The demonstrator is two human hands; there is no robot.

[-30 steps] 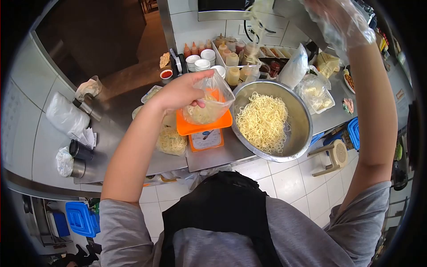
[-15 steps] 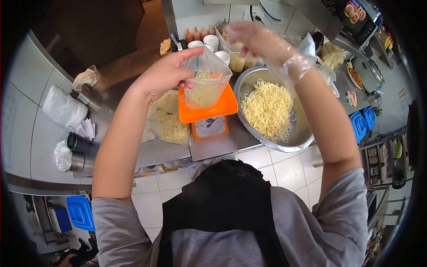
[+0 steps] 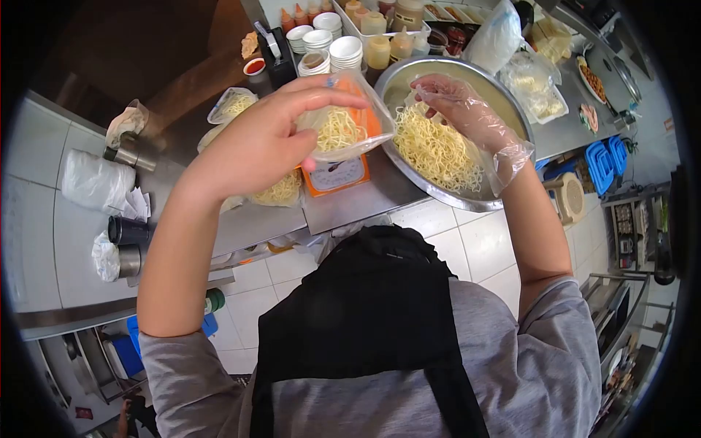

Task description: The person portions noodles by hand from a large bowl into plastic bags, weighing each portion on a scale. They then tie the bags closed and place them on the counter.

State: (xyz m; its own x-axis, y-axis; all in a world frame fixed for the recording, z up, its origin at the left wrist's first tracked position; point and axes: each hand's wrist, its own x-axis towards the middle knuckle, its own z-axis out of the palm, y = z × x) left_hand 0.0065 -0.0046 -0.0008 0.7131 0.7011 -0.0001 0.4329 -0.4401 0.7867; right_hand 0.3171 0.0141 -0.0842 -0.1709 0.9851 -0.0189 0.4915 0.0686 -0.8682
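Noodles show inside a clear plastic bag (image 3: 342, 133) over the orange scale (image 3: 337, 177). My bare left hand (image 3: 281, 130) is at the bag's left side, thumb and fingers holding its rim open. A large steel bowl (image 3: 516, 124) to the right holds a heap of pale noodles (image 3: 438, 152). Above the heap, at its upper edge, is my right hand (image 3: 460, 109) in a clear plastic glove. Its fingers are bent and spread, with no noodles visible in them. Bagged noodles (image 3: 279, 191) lie left of the scale, partly behind my left hand.
Stacked white bowls (image 3: 345, 57), sauce bottles (image 3: 378, 52) and a small red sauce cup (image 3: 254, 67) stand behind the scale. Beyond the steel bowl are plastic bags (image 3: 531, 82) and a plate of food (image 3: 591, 79). A wrapped white bundle (image 3: 97, 180) is at the left.
My right hand has come down from above the bottles to the noodle heap. The camera view has shifted, and the bag's opening now faces the camera more, with my left hand still at it.
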